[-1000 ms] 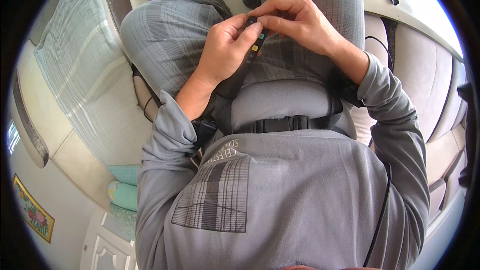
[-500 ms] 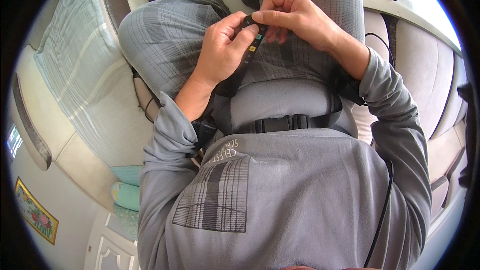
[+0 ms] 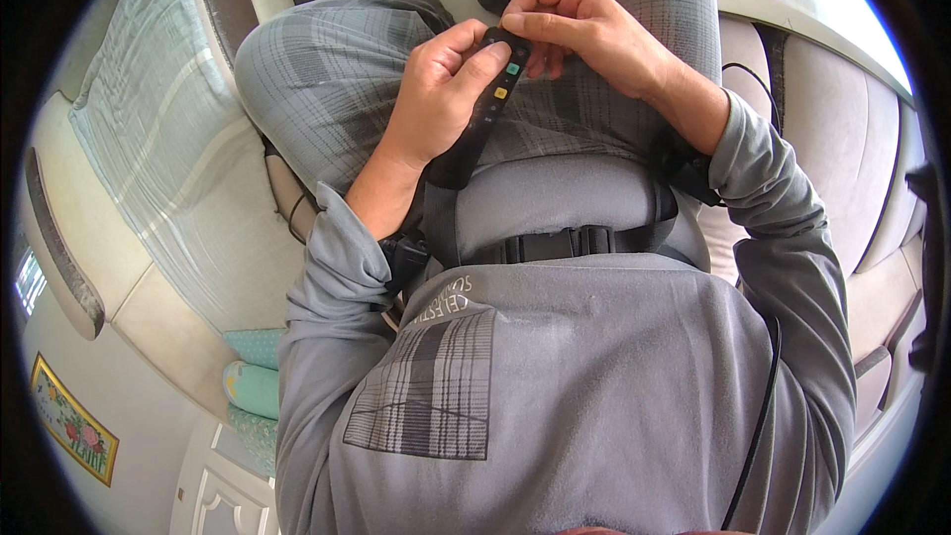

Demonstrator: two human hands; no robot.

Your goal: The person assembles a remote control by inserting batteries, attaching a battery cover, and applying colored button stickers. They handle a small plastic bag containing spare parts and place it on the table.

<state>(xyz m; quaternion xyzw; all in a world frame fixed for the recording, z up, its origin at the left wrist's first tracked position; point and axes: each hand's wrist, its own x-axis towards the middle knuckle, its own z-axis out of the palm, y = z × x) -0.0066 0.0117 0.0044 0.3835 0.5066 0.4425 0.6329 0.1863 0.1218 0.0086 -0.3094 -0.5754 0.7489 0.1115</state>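
Observation:
A slim black remote control [image 3: 463, 154] with a teal and a yellow button is tilted over my lap. My left hand [image 3: 433, 94] is closed around its upper part, with the thumb lying on the face near the far end. At that far end is my right hand [image 3: 599, 38], its thumb and index finger pinched together right beside the remote's tip. Whatever sits between those two fingertips, if anything, is too small to make out. The other right fingers curl below, partly hidden. The remote's underside is out of sight.
Plaid trousers [image 3: 327, 69] cover my crossed legs beneath both hands. A black buckled strap [image 3: 560, 245] crosses my waist. To the left lies a pale striped cover [image 3: 168, 139] on the sofa. A table [image 3: 847, 15] at the far right bears black and yellow items.
My right thumb and index finger have shifted slightly up off the remote's far end to a pinch beside its tip. The left thumb has slid slightly toward that end, uncovering more of the buttons.

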